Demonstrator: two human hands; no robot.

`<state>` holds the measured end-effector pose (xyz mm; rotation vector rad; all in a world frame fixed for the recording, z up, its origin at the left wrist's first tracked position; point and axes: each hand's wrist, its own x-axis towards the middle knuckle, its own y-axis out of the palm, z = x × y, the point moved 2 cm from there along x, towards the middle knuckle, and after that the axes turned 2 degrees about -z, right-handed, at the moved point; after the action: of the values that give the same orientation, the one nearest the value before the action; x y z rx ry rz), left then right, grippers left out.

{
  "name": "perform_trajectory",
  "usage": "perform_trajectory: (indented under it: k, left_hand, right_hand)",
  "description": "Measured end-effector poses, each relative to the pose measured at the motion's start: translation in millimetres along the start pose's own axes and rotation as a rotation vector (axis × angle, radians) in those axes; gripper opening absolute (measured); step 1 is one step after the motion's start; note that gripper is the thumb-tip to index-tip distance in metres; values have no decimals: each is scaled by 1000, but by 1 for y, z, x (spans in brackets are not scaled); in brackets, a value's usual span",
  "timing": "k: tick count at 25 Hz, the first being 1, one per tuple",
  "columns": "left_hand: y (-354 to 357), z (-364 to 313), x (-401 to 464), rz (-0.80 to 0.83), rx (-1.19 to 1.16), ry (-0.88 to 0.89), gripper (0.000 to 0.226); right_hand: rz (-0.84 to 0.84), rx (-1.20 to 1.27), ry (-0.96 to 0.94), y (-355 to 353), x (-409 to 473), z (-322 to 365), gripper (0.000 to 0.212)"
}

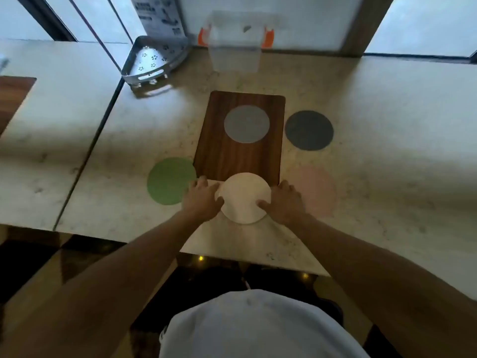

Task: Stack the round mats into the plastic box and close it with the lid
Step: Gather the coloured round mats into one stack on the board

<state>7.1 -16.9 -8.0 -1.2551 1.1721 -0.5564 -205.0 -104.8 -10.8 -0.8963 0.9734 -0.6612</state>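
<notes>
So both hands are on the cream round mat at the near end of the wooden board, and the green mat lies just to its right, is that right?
Not quite. The head view shows the green mat to the left of the cream round mat, beside the left hand. Both hands, the right hand included, do rest on the cream mat at the near end of the wooden board.

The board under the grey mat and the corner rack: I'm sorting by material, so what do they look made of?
The board looks like dark wood or wood veneer: streaky grain, matte. The corner rack looks like metal: silvery sheen, punched holes. Blur leaves both uncertain.
</notes>
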Motion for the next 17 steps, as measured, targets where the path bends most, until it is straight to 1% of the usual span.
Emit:
perform_trajectory:
  k: [2, 4, 6, 10, 14, 17]
  left_hand:
    - [8, -3, 5, 36, -54, -43, 51]
    - [20, -9, 2, 45, -190, -93, 46]
    - [28, -16, 1, -13, -294, -111, 38]
    - [35, -19, 3, -145, -467, -173, 18]
    - [37, -11, 8, -201, -611, -258, 20]
    - [33, -7, 11, -199, -734, -322, 12]
  right_hand:
    - [37, 83, 40, 6, 3, 0, 64]
    - [15, 189, 89, 12, 2, 3, 56]
    - [-34, 283, 161, 15, 3, 7, 50]
    - [-99, 305, 235, 18, 4, 17, 44]
    - [-151, 339, 306, 19, 8, 18, 37]
    - [-208, 436, 374, 19, 12, 17, 28]
